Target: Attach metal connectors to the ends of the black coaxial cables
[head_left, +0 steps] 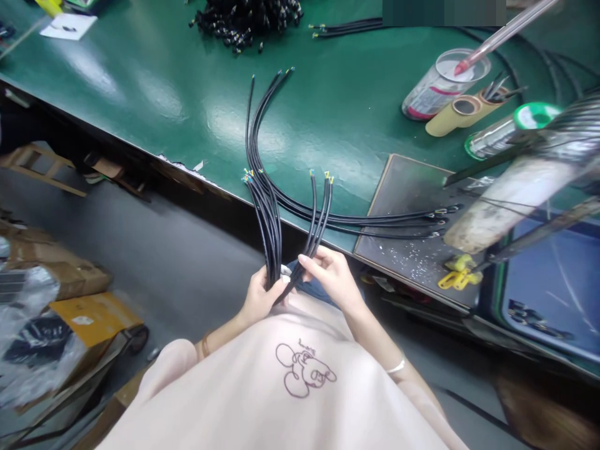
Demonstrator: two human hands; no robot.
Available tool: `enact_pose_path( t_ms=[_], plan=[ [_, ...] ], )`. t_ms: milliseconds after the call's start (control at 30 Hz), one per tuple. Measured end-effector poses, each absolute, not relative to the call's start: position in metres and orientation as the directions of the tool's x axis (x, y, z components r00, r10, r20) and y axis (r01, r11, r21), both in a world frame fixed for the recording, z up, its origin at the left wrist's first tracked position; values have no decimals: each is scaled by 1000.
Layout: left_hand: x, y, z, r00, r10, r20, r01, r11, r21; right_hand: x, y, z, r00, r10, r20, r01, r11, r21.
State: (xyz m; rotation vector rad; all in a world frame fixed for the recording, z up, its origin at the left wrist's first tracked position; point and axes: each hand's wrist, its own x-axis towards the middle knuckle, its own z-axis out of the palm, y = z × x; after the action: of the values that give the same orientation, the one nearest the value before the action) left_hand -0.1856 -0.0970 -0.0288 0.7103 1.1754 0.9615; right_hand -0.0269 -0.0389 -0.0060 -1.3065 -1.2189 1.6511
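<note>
black cables (269, 231) with coloured wire ends stand up before the bench edge, parted into a thick left bunch and a thinner right one; the left hand (263, 290) is closed round their lower part, and the right hand (334, 273) pinches the thinner bunch between thumb and fingers. the green workbench (164, 106) is the biggest thing around, its front edge slanting down to the right just beyond the hands, its surface spreading wide to the left. grey floor (201, 262) gives the left arm side room, with cartons (105, 315) well apart. on the right, a flexible duct (506, 200) overhangs a dark board (412, 181), whose near corner lies just past the right hand, and blocks reach toward a blue tray (529, 275). loose curved cables (255, 125) run behind the held tips and onto the board, in the way of a straight reach forward; whether they touch the tips i cannot tell. farther right stand a plastic jar (431, 94), a green-ended spool (492, 140) and cardboard tubes (443, 122). a yellow-handled tool (457, 277) lies by the board's front edge.
</note>
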Motion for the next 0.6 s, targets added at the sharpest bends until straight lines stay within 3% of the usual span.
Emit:
enact_pose_path(
  t_ms=[233, 400, 500, 600],
  plan=[
    [-186, -97, -30, 106, 898, -427, -233, 440, 867, -31, -38, -14, -253, 912, -321, -101, -355, -929],
    [-188, -101, -31, 60, 888, -455, -180, 458, 870, -36, -42, -8, -319, 904, -286, -56, -320, -946],
    [-193, -103, -32, 36, 889, -456, -99, 457, 884, -36, -52, 9, -293, 942, -162, -60, -188, -980],
    [-203, -108, -36, 41, 910, -412, 76, 409, 910, -23, -58, 32, -76, 990, 117, -186, 102, -977]
  ],
)
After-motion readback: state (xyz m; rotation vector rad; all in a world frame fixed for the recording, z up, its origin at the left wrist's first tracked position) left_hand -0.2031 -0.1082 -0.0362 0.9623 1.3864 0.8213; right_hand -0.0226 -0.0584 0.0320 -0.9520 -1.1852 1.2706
